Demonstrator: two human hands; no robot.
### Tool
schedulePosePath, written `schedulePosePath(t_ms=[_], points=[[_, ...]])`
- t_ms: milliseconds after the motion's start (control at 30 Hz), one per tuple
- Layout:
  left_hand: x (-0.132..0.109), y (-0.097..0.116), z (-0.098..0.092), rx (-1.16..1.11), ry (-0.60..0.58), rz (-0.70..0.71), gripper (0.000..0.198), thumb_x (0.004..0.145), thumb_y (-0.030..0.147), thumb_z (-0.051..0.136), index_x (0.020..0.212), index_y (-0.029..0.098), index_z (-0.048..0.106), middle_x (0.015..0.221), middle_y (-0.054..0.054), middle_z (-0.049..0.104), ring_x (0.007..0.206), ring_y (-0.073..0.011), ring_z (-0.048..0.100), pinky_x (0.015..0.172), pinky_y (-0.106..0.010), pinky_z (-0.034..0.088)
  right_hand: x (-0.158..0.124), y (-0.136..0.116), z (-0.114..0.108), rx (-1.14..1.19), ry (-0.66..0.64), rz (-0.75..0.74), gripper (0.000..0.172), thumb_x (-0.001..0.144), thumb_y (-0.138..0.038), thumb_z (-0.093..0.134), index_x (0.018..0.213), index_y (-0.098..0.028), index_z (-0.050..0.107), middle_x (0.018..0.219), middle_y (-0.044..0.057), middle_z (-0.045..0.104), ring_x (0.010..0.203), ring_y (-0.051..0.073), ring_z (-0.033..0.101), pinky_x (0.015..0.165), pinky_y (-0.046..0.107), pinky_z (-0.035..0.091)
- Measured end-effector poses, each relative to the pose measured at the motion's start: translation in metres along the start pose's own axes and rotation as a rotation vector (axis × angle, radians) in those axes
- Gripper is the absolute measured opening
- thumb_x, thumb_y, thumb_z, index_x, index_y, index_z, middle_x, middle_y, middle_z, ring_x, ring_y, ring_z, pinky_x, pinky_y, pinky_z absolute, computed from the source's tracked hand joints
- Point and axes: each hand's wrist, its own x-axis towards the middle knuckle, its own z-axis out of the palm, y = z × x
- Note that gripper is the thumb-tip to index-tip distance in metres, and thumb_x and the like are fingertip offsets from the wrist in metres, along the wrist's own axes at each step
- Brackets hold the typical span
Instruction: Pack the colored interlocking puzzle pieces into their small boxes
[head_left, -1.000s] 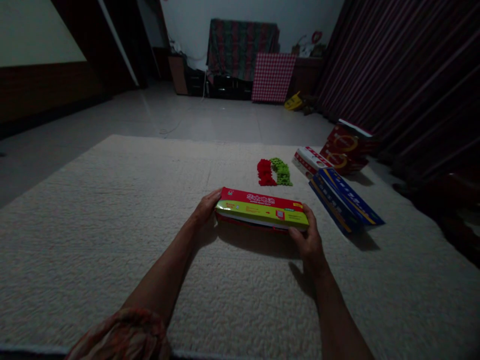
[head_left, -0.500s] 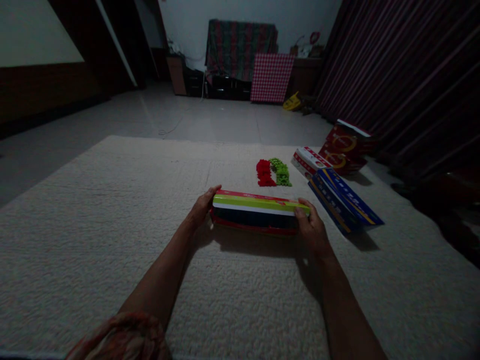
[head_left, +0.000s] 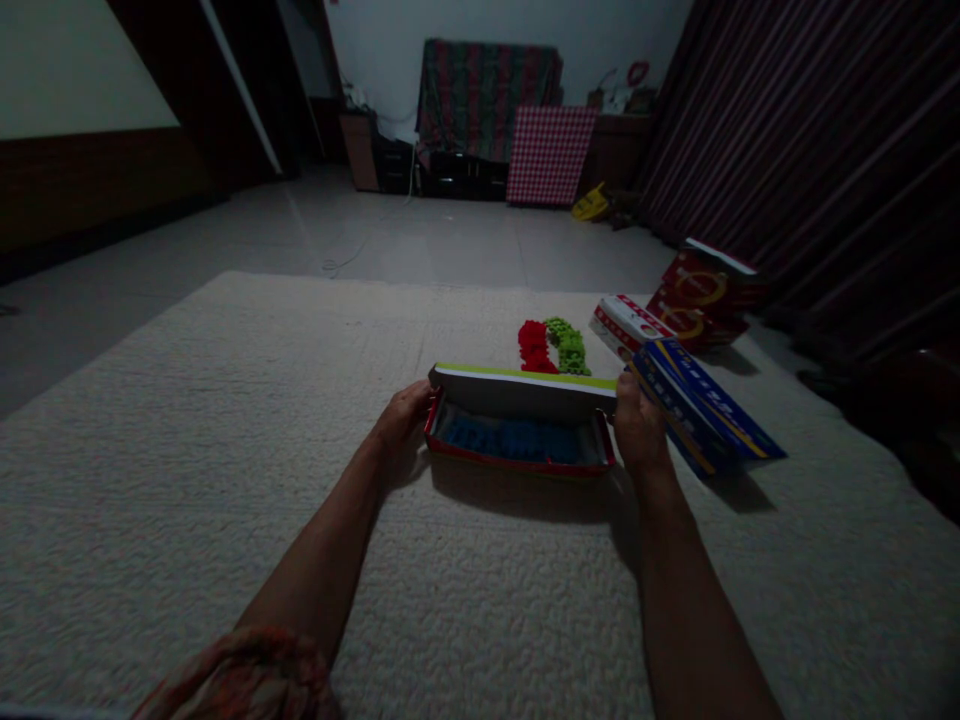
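A long, shallow cardboard box [head_left: 525, 464] with red outer walls is held between my two hands. Its flap lid [head_left: 525, 392], grey inside with a green and white edge, stands raised along the far side. Blue pieces [head_left: 517, 438], too dark to make out singly, lie inside. My left hand [head_left: 405, 412] is closed on the box's left end. At the right end, my right hand [head_left: 637, 418] grips by the raised lid's corner, its fingertips partly hidden. Beyond the box lie a red clump [head_left: 534, 345] and a green clump [head_left: 568, 345] of small pieces.
A blue box [head_left: 705, 408] stands tilted on the quilted mat [head_left: 225, 420] to the right. Behind it are a red and white box [head_left: 631, 322] and a larger dark red box [head_left: 705, 290]. A purple curtain [head_left: 787, 120] hangs along the right side.
The box's lid has swung up and away, exposing the blue pieces inside. My right hand has shifted outward and upward with the lid corner; the view has turned slightly.
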Motion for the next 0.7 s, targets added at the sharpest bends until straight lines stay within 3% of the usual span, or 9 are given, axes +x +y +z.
schedulePosePath(t_ms=[200,333,533,700], points=[[0.0,0.003,0.009,0.095,0.037,0.041,0.047,0.072,0.046,0.079,0.111,0.02,0.073,0.099,-0.008,0.077,0.093,-0.0275,0.071,0.077,-0.036,0.054,0.0,-0.003,0.0,-0.002,0.043,-0.058,0.076,0.086,-0.078,0.029,0.104,-0.015,0.068,0.103,0.016,0.071,0.114,0.035,0.059,0.097,0.046,0.046],[0.002,0.001,0.009,0.119,0.058,0.045,0.048,0.071,0.046,0.081,0.109,0.018,0.074,0.092,-0.008,0.078,0.087,-0.0269,0.071,0.074,-0.035,0.055,-0.002,0.001,-0.001,0.06,0.001,-0.001,0.08,0.085,-0.08,0.03,0.105,-0.014,0.07,0.104,0.016,0.071,0.112,0.036,0.061,0.093,0.047,0.049],[0.004,-0.002,0.009,0.114,0.093,0.055,0.046,0.07,0.046,0.081,0.106,0.018,0.075,0.09,-0.007,0.078,0.085,-0.0272,0.072,0.071,-0.035,0.054,-0.008,0.009,-0.006,0.511,-0.186,0.161,0.082,0.087,-0.079,0.024,0.118,-0.018,0.068,0.099,0.011,0.075,0.103,0.03,0.069,0.088,0.043,0.056],[0.003,0.0,0.011,0.101,0.083,0.066,0.04,0.07,0.044,0.081,0.101,0.019,0.076,0.089,-0.008,0.078,0.085,-0.028,0.071,0.071,-0.037,0.055,-0.01,0.016,-0.008,0.653,-0.232,0.193,0.053,0.086,-0.052,0.044,0.122,-0.022,0.066,0.112,0.008,0.074,0.109,0.028,0.068,0.093,0.043,0.056]])
